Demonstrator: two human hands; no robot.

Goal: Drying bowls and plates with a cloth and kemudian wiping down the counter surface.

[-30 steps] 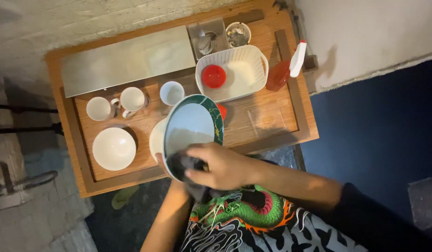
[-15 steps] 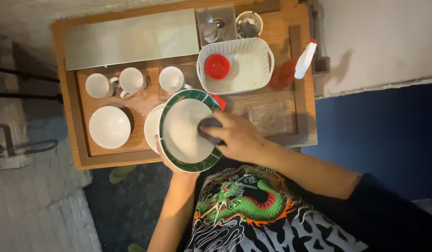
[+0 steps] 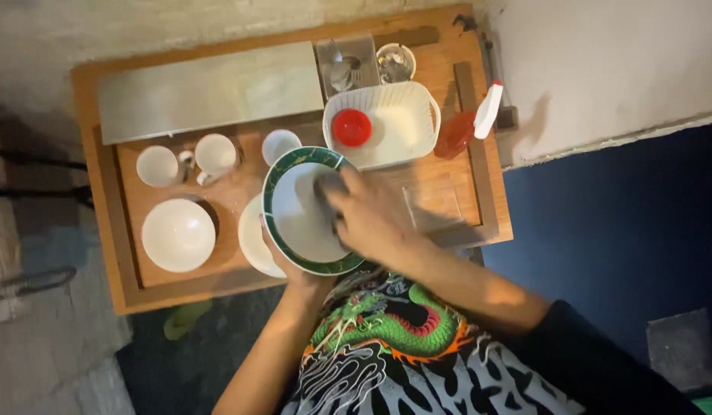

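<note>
Black shirt (image 3: 417, 361) with a green dragon print, red and orange accents, grey-white swirls below; short sleeves, bare forearms.

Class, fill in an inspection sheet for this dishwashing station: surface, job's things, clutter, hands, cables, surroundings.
Surface: wooden tray table with raised edges, a pale board along its far side.
Job's things: green-rimmed plate tilted up; dark cloth pressed on its face.
Clutter: white basket holding a red lid; red spray bottle; white bowl; three cups; white plate beneath.
Hands: left hand grips the plate's lower rim; right hand holds the cloth.
Cables: nothing seen.
Surroundings: pale wall, dark blue floor.
</note>
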